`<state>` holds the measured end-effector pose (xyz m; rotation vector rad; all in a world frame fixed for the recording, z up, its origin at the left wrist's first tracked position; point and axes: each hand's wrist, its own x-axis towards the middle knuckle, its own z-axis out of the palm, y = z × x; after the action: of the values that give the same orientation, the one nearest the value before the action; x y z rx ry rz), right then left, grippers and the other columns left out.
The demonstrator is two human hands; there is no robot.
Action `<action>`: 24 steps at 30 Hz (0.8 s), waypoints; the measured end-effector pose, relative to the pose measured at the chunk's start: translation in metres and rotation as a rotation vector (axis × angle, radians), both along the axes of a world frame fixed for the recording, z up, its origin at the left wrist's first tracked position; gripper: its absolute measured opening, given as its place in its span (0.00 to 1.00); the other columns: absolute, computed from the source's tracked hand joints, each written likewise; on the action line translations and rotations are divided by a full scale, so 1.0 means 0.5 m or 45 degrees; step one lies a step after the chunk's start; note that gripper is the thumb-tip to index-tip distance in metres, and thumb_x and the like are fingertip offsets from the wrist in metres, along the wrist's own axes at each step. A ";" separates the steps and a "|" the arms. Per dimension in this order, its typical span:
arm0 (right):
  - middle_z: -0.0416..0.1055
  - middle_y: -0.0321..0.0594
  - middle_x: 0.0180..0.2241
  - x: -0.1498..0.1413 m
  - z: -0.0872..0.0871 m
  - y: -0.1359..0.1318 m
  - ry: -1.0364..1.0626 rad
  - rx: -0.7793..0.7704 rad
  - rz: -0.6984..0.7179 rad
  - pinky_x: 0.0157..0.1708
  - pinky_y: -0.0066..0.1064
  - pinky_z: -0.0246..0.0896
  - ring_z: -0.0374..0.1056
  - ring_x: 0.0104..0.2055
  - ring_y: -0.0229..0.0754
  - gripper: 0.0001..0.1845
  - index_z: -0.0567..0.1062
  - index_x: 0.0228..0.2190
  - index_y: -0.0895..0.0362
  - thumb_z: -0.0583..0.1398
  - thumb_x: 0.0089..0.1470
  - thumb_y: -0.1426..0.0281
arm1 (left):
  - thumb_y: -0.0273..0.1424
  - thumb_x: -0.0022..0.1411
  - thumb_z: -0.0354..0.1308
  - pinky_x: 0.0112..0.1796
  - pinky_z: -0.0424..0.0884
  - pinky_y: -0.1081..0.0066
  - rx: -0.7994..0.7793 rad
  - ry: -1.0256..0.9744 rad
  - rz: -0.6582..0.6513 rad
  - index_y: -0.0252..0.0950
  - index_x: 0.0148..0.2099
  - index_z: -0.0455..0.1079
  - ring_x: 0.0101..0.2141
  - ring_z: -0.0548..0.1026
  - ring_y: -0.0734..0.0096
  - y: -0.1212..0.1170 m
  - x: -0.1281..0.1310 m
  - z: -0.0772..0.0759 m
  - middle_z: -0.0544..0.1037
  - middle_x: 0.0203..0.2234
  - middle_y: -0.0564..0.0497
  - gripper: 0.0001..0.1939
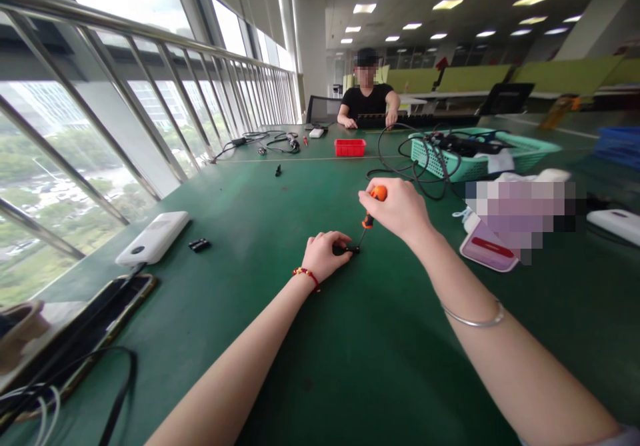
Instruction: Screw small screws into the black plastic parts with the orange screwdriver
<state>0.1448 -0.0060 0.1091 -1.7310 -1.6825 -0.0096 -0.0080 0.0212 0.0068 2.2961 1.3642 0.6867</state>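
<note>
My right hand [400,207] grips an orange-and-black screwdriver [368,219] by the top of its handle. The shaft slants down to the left, and its tip meets a small black part [352,249] on the green table [240,339]. Fingers and thumb of my left hand [324,254] pinch that part and hold it low at the tabletop. Its far end is hidden in my fingers, so its exact kind cannot be made out. Another small black piece [199,245] lies off to the left of my left hand.
A white power bank [153,238] and a dark phone [107,319] with cables lie left. A red tray [350,148] stands ahead. To the right are a green basket [537,147] with cables and a purple phone [487,249]. A person [367,99] sits at the far end.
</note>
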 end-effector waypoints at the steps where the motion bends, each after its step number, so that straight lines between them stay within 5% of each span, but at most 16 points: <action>1: 0.68 0.34 0.21 0.004 0.001 0.001 0.005 -0.016 0.020 0.23 0.27 0.46 0.60 0.25 0.38 0.09 0.69 0.21 0.53 0.55 0.44 0.61 | 0.32 0.52 0.58 0.46 0.60 0.61 0.000 0.006 0.001 0.42 0.41 0.71 0.41 0.71 0.64 0.000 0.000 0.001 0.78 0.34 0.56 0.12; 5: 0.69 0.32 0.23 0.017 0.010 0.002 0.013 -0.098 0.124 0.24 0.27 0.47 0.61 0.25 0.38 0.07 0.68 0.25 0.52 0.58 0.40 0.63 | 0.32 0.52 0.56 0.45 0.60 0.61 0.019 0.038 -0.006 0.42 0.37 0.73 0.41 0.71 0.64 -0.001 0.002 0.003 0.77 0.35 0.56 0.09; 10: 0.67 0.36 0.20 0.018 0.010 0.001 -0.017 -0.114 0.046 0.24 0.29 0.47 0.60 0.25 0.40 0.20 0.69 0.21 0.54 0.53 0.47 0.51 | 0.33 0.53 0.56 0.44 0.60 0.61 0.035 0.047 -0.023 0.43 0.37 0.74 0.40 0.70 0.64 0.000 0.002 0.001 0.77 0.35 0.55 0.09; 16: 0.68 0.34 0.23 0.019 0.008 0.004 0.043 -0.141 0.150 0.24 0.28 0.48 0.60 0.25 0.38 0.08 0.70 0.24 0.53 0.58 0.41 0.63 | 0.32 0.53 0.56 0.45 0.60 0.62 0.035 0.061 -0.022 0.43 0.37 0.74 0.41 0.70 0.64 -0.002 0.002 0.003 0.76 0.35 0.55 0.09; 21: 0.67 0.36 0.21 0.017 0.004 0.006 0.068 -0.151 0.113 0.25 0.29 0.48 0.60 0.25 0.39 0.20 0.69 0.20 0.54 0.54 0.47 0.51 | 0.33 0.53 0.56 0.44 0.60 0.62 0.043 0.069 -0.026 0.42 0.37 0.74 0.41 0.70 0.63 -0.003 0.001 0.003 0.76 0.34 0.55 0.09; 24: 0.67 0.35 0.20 0.017 0.002 0.007 0.069 -0.107 0.076 0.24 0.29 0.48 0.60 0.25 0.38 0.17 0.70 0.19 0.54 0.54 0.47 0.55 | 0.33 0.53 0.56 0.44 0.61 0.62 0.041 0.065 -0.025 0.42 0.37 0.74 0.41 0.70 0.64 -0.001 0.001 0.001 0.76 0.34 0.55 0.08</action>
<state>0.1532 -0.0024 0.1103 -1.7257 -1.7159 0.1355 -0.0077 0.0206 0.0072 2.3642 1.3605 0.6524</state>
